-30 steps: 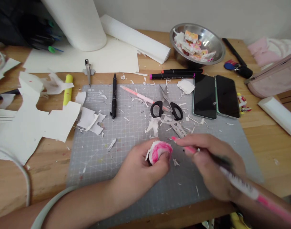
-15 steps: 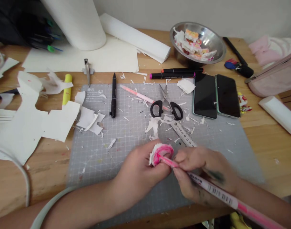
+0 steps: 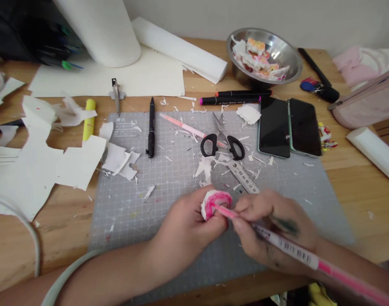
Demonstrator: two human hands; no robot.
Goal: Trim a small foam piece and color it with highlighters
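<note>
Since a second ago the right hand has brought its pink marker tip onto the paper piece, pinched in the left hand above the mat. It looks mostly pink, some white left. The bowl holds coloured scraps.

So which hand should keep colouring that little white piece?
Right. The right hand grips the pink marker, tip touching the white piece; the left hand is holding that piece.
</note>
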